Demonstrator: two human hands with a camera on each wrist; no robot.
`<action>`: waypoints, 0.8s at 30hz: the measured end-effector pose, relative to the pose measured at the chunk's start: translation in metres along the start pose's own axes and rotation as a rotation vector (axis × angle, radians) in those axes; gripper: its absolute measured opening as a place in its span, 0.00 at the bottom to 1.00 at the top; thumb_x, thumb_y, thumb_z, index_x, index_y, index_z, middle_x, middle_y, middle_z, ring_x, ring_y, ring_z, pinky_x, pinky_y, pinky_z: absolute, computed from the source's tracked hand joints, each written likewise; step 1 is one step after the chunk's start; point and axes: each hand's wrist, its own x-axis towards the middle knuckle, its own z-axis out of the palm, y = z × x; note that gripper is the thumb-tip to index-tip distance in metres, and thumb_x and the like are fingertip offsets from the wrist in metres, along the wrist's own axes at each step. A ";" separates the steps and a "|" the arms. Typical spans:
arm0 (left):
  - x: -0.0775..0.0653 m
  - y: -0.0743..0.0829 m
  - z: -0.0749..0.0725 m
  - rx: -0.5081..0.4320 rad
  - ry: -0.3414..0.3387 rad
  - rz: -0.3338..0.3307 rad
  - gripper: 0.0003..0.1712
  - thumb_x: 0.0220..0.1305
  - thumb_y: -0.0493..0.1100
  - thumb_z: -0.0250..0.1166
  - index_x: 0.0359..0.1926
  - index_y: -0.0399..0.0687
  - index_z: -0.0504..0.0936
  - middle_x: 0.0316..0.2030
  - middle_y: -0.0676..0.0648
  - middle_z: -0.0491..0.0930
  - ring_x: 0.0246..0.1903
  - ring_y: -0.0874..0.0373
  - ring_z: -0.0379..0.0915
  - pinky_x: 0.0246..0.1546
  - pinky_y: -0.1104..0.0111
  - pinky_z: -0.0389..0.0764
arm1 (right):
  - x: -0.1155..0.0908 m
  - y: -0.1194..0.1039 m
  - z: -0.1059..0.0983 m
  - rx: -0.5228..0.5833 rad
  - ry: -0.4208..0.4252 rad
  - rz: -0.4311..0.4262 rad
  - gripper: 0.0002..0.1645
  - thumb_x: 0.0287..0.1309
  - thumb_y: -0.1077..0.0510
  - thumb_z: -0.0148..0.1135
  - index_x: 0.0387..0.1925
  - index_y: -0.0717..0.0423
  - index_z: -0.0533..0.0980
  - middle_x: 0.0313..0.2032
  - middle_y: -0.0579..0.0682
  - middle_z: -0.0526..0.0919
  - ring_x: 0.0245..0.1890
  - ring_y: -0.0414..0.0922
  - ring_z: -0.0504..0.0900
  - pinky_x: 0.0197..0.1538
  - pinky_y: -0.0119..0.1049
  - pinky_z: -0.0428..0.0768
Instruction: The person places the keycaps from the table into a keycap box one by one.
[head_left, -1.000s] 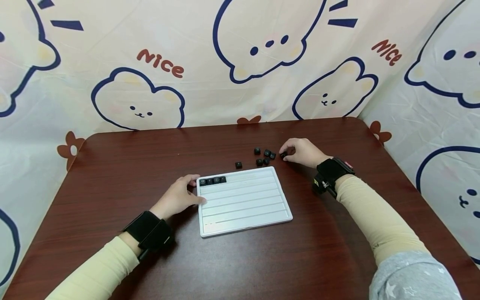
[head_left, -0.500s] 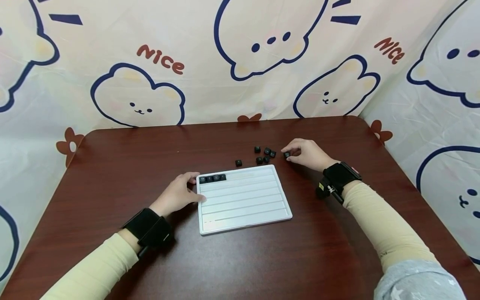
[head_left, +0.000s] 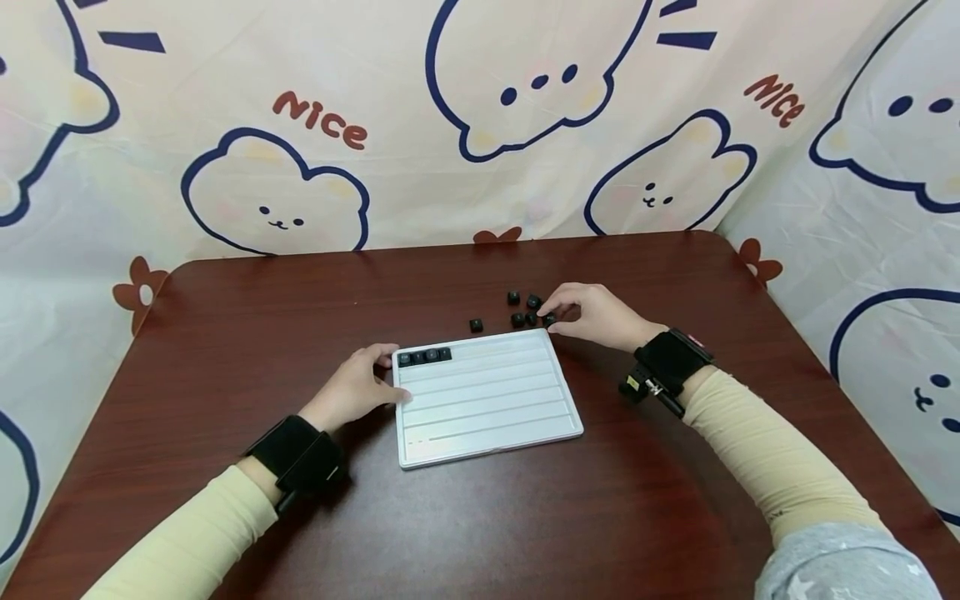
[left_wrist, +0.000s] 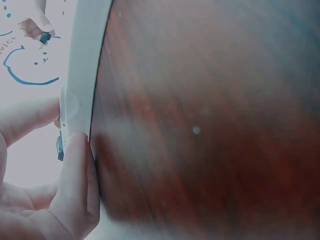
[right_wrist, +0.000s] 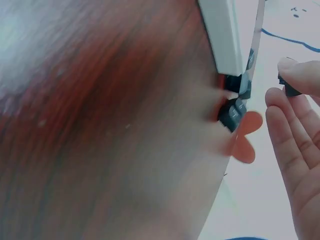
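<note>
A white board with shallow rows lies flat on the brown table. Several black keycaps sit side by side at the left end of its top row. My left hand holds the board's left edge, thumb on the near part and fingers at the far corner; the left wrist view shows its fingers against the pale rim. My right hand is just beyond the board's far right corner. Between thumb and fingertips it pinches one black keycap, raised above the table.
Several loose black keycaps lie beyond the board's far edge, near the right hand. One keycap sits apart to their left. A printed cloth hangs behind the table.
My right hand, first lifting the keycap off to the right, has moved left with it toward the board's far right corner. The left hand and the board have stayed in place.
</note>
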 end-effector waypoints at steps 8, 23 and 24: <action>0.001 -0.001 0.001 -0.005 -0.001 -0.001 0.44 0.61 0.39 0.75 0.74 0.34 0.65 0.59 0.37 0.71 0.44 0.48 0.70 0.37 0.64 0.74 | 0.003 -0.009 0.002 -0.021 -0.015 -0.010 0.17 0.58 0.67 0.73 0.50 0.56 0.85 0.47 0.50 0.83 0.45 0.47 0.81 0.48 0.44 0.81; 0.001 0.001 0.001 -0.002 0.000 0.001 0.44 0.60 0.39 0.75 0.73 0.33 0.65 0.58 0.37 0.71 0.44 0.48 0.70 0.38 0.63 0.74 | 0.021 -0.028 0.012 -0.012 -0.083 -0.066 0.19 0.57 0.66 0.75 0.51 0.61 0.86 0.45 0.50 0.84 0.42 0.44 0.82 0.48 0.40 0.82; 0.001 0.001 0.001 -0.002 0.000 0.001 0.44 0.60 0.38 0.76 0.73 0.33 0.65 0.58 0.37 0.71 0.44 0.48 0.70 0.37 0.63 0.74 | 0.023 -0.029 0.013 -0.011 -0.090 -0.068 0.19 0.57 0.66 0.75 0.51 0.60 0.86 0.45 0.50 0.84 0.42 0.44 0.82 0.48 0.40 0.82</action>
